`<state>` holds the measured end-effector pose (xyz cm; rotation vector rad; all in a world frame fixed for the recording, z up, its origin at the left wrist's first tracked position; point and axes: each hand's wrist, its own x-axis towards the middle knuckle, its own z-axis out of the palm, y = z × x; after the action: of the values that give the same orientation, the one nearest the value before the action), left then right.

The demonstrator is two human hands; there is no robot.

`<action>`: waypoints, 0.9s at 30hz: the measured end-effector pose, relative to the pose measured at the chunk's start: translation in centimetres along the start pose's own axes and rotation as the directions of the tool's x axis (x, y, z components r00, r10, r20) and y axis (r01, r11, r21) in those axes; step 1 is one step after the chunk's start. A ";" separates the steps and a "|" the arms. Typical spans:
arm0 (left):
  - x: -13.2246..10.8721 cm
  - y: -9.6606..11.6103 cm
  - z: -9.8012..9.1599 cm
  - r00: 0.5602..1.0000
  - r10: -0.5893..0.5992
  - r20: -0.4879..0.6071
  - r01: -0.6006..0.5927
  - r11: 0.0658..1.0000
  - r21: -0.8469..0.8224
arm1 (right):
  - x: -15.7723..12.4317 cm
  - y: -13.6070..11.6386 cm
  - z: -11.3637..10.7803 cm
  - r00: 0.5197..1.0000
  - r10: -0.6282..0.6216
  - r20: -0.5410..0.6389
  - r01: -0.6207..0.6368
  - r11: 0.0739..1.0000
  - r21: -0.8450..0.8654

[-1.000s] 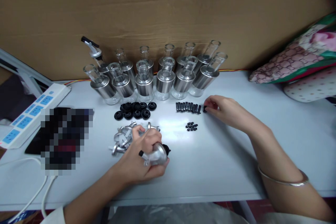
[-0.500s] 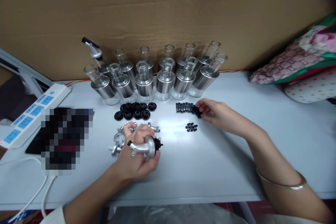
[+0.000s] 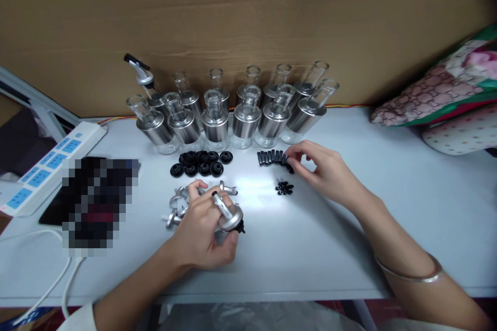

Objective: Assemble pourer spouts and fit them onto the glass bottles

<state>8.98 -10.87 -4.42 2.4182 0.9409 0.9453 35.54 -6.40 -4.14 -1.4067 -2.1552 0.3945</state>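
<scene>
My left hand (image 3: 200, 235) is closed round a silver bottle pourer (image 3: 232, 217) with a black ribbed stopper, its spout pointing up and left. Behind that hand lie several loose silver pourer spouts (image 3: 176, 201), partly covered by it. My right hand (image 3: 330, 173) pinches with thumb and forefinger at the right end of a row of small black caps (image 3: 268, 158). A black cap (image 3: 290, 167) shows at its fingertips. Just below the row sits a small heap of tiny black fittings (image 3: 284, 187). Black round stoppers (image 3: 216, 168) are grouped left of the row.
Glass bottles with steel sleeves (image 3: 215, 125) stand in two rows along the cardboard wall (image 3: 248, 15); one carries a fitted pourer (image 3: 143, 76). At left are a power strip (image 3: 46, 168), a phone (image 3: 54, 204) and white cables (image 3: 72, 282). A patterned bag (image 3: 423, 85) rests at right.
In my left hand the pourer has turned, its spout now tilting more upward. My right hand has shifted slightly left along the row of caps, and the heap of fittings looks rearranged.
</scene>
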 end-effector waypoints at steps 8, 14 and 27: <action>0.1 0.3 0.0 0.972 0.068 0.225 -0.040 0.991 -0.126 | -1.4 -4.9 2.7 0.841 -0.540 0.011 0.541 0.841 -0.026; 0.0 0.2 0.1 0.935 0.133 0.328 -0.081 0.983 -0.167 | -1.9 -5.8 3.4 0.798 -0.601 0.041 0.602 0.799 -0.002; 0.3 0.1 -0.1 0.979 0.095 0.180 -0.095 0.995 -0.009 | -1.6 -5.0 3.4 0.849 -0.526 -0.054 0.527 0.837 0.144</action>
<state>9.13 -10.66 -4.16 2.5178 0.7674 0.7420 30.31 -9.80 -4.74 -0.6784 -2.3301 0.3256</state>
